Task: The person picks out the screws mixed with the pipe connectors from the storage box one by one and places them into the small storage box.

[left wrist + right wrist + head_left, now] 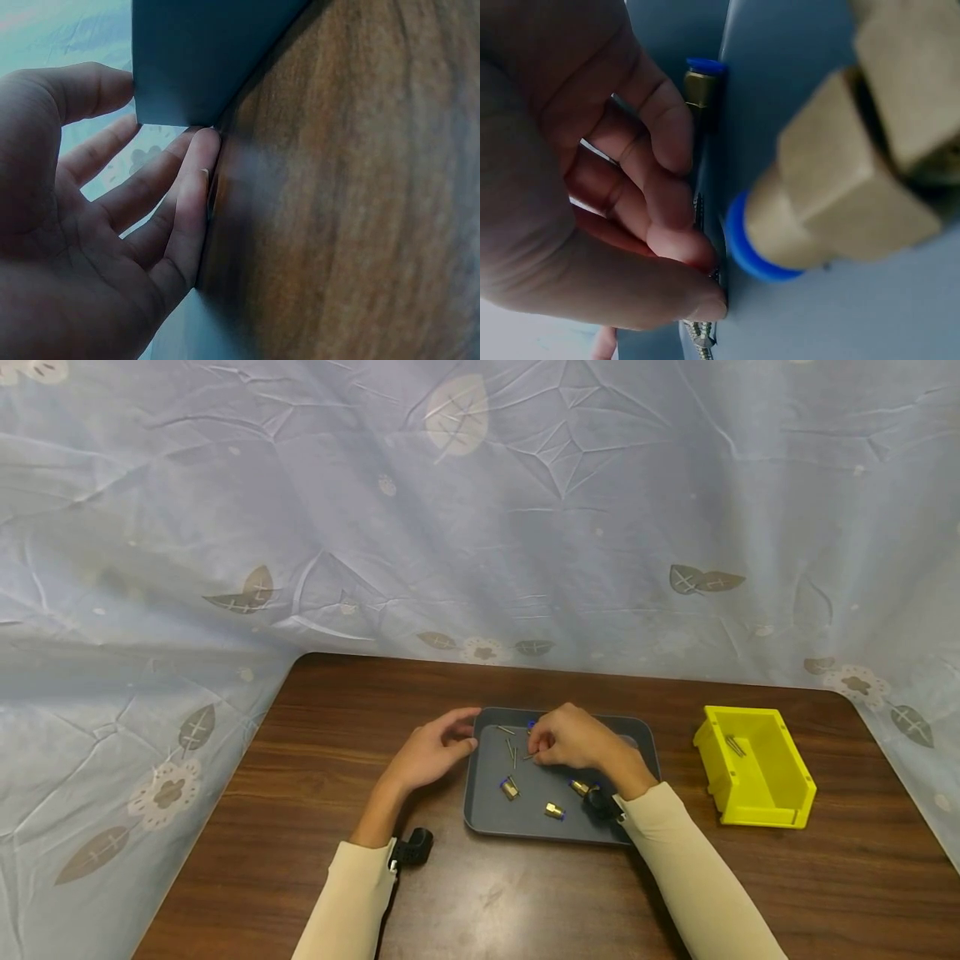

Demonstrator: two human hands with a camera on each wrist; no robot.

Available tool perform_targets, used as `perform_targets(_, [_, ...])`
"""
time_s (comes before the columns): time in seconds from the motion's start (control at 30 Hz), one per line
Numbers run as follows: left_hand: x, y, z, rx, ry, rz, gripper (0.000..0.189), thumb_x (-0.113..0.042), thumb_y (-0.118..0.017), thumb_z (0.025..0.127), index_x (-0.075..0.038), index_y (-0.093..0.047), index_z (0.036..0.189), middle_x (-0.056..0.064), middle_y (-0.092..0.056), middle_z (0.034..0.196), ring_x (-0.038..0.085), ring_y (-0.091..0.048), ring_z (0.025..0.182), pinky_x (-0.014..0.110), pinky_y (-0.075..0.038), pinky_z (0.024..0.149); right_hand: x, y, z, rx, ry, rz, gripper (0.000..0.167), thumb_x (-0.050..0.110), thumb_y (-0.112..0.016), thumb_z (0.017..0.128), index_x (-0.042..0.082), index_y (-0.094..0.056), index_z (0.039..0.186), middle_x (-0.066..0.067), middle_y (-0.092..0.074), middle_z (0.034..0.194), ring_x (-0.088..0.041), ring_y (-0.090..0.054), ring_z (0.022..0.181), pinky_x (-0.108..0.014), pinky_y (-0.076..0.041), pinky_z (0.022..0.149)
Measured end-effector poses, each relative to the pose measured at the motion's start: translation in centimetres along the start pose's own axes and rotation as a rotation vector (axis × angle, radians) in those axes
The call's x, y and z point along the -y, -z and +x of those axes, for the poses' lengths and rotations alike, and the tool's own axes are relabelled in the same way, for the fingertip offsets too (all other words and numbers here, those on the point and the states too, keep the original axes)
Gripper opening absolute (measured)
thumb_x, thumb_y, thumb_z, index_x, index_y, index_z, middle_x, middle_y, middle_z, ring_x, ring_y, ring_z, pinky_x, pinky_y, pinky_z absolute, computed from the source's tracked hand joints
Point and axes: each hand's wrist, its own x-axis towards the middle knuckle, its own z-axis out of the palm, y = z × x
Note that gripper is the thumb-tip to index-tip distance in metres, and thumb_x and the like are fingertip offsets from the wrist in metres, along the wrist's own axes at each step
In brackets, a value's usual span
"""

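Note:
A grey tray lies on the table, with several brass fittings with blue collars and several thin metal screws scattered in it. My left hand rests at the tray's left side. In the left wrist view, its thumb and fingertips touch the tray wall, fingers loosely extended. Over the tray, my right hand pinches a screw between thumb and fingers near the tray floor; the fingers hide part of it. A brass fitting looms close to the right wrist camera.
Right of the tray stands a yellow bin with a few screws inside. The brown wooden table meets a patterned curtain at its back and sides.

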Motion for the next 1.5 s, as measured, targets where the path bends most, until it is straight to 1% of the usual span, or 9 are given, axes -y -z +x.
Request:
perform_targets(0.13, [-0.2,0.1,0.0,-0.001,-0.003,-0.002,0.055,-0.02,-0.07,0.106,-0.019,-0.059,0.16,0.012,-0.076,0.134,0.028,-0.073,0.112,0.053,-0.055,0.098,0.2,0.0,0.1,0.003,-0.016,-0.013,0.014,0.006,-0.086,0.089,0.016,-0.08,0.083,0.016,-0.064,0.074,-0.002,-0.057,0.069,-0.026,-0.05,0.067])
perform_targets(0.27, [-0.2,0.1,0.0,-0.007,-0.003,0.005,0.055,-0.02,-0.071,0.106,-0.018,-0.06,0.159,0.012,-0.076,0.133,0.028,-0.072,0.111,0.053,-0.054,0.098,0.2,-0.1,0.0,0.023,-0.021,-0.008,0.018,0.003,-0.081,0.091,0.018,-0.078,0.081,0.015,-0.063,0.075,-0.003,-0.055,0.069,-0.027,-0.05,0.067])
perform_targets(0.53, [-0.1,0.0,0.0,-0.011,-0.011,0.011,0.054,-0.018,-0.071,0.105,-0.018,-0.061,0.158,0.011,-0.077,0.131,0.025,-0.073,0.108,0.051,-0.055,0.097,0.2,0.1,-0.3,0.054,-0.033,-0.005,0.019,0.006,-0.079,0.092,0.02,-0.073,0.081,0.015,-0.062,0.076,-0.004,-0.055,0.07,-0.028,-0.049,0.068])
perform_targets(0.8, [-0.1,-0.1,0.0,-0.013,-0.005,0.012,0.054,-0.019,-0.071,0.105,-0.018,-0.061,0.158,0.011,-0.077,0.131,0.026,-0.072,0.11,0.051,-0.054,0.098,0.5,0.8,-1.0,0.049,-0.019,0.023,0.017,0.006,-0.076,0.094,0.019,-0.071,0.084,0.013,-0.059,0.078,-0.005,-0.053,0.071,-0.029,-0.048,0.07])
perform_targets(0.97, [-0.1,0.0,0.0,-0.016,-0.005,0.016,0.054,-0.019,-0.071,0.105,-0.018,-0.061,0.158,0.011,-0.078,0.131,0.026,-0.073,0.11,0.051,-0.054,0.097,0.7,1.5,-1.6,0.034,0.008,0.06,0.016,0.004,-0.074,0.094,0.017,-0.07,0.086,0.012,-0.058,0.08,-0.006,-0.054,0.073,-0.029,-0.048,0.07])
perform_targets(1.1, [-0.2,0.0,0.0,-0.018,-0.006,0.016,0.054,-0.019,-0.071,0.105,-0.018,-0.061,0.158,0.012,-0.077,0.131,0.027,-0.073,0.111,0.052,-0.054,0.098,0.9,2.0,-2.0,0.014,0.006,0.08,0.015,0.003,-0.073,0.093,0.017,-0.07,0.087,0.011,-0.059,0.082,-0.008,-0.055,0.075,-0.029,-0.048,0.07])
perform_targets(1.2, [-0.2,0.0,0.0,-0.016,-0.005,0.016,0.054,-0.019,-0.071,0.105,-0.019,-0.061,0.158,0.011,-0.077,0.131,0.028,-0.073,0.112,0.053,-0.054,0.099,0.9,2.3,-2.5,-0.004,-0.004,0.073,0.015,0.004,-0.074,0.091,0.017,-0.07,0.087,0.012,-0.059,0.082,-0.008,-0.056,0.076,-0.029,-0.049,0.071])
perform_targets(1.33, [-0.2,0.0,-0.1,-0.015,-0.002,0.016,0.054,-0.02,-0.071,0.105,-0.019,-0.061,0.158,0.011,-0.077,0.131,0.027,-0.072,0.111,0.053,-0.054,0.099,0.8,2.6,-3.1,-0.028,-0.014,0.076,0.015,0.004,-0.075,0.088,0.018,-0.07,0.084,0.013,-0.06,0.078,-0.007,-0.056,0.073,-0.03,-0.051,0.069])
perform_targets(1.5, [-0.3,0.0,-0.1,-0.018,-0.004,0.014,0.054,-0.02,-0.071,0.105,-0.018,-0.062,0.158,0.012,-0.077,0.132,0.027,-0.073,0.111,0.052,-0.054,0.098,0.4,2.9,-3.8,-0.058,-0.023,0.108,0.013,0.004,-0.076,0.087,0.017,-0.072,0.084,0.013,-0.062,0.076,-0.008,-0.057,0.07,-0.029,-0.051,0.066])
